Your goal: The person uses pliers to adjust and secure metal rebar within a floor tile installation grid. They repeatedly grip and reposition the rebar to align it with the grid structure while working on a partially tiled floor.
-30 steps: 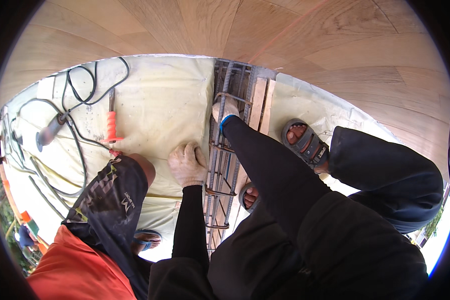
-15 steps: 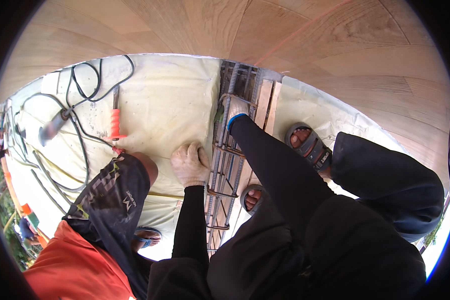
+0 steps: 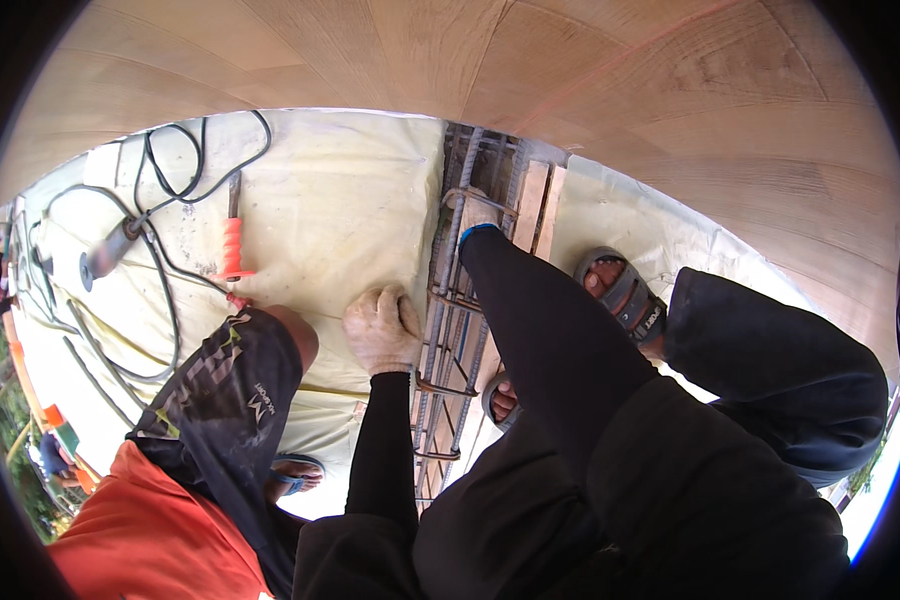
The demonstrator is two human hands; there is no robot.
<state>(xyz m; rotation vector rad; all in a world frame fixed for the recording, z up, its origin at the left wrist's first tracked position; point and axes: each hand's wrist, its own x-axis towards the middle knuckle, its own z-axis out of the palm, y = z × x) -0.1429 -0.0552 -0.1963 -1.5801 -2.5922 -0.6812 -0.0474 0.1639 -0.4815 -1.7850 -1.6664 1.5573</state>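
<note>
My left hand (image 3: 382,328), in a pale work glove, rests on the cream sheet (image 3: 340,220) just left of the rebar cage (image 3: 450,340). Its fingers are curled in, and whatever lies inside them is hidden. My right hand (image 3: 479,210), gloved with a blue cuff edge, reaches down into the cage near its far end, among the long bars and bent ties. The fingers of that hand are out of sight below the bars. The cage lies in a narrow trench lined with wooden boards (image 3: 542,200) on its right.
A chisel (image 3: 232,235) with an orange guarded grip lies left of my left hand. Beyond it are an angle grinder (image 3: 113,250) and looped black cable (image 3: 175,190). Wooden panels (image 3: 570,70) rise ahead. A person in dark shorts (image 3: 225,395) crouches at left.
My right forearm has shifted slightly, with the hand still down in the cage. My left hand stays in place, and the view has tilted a little.
</note>
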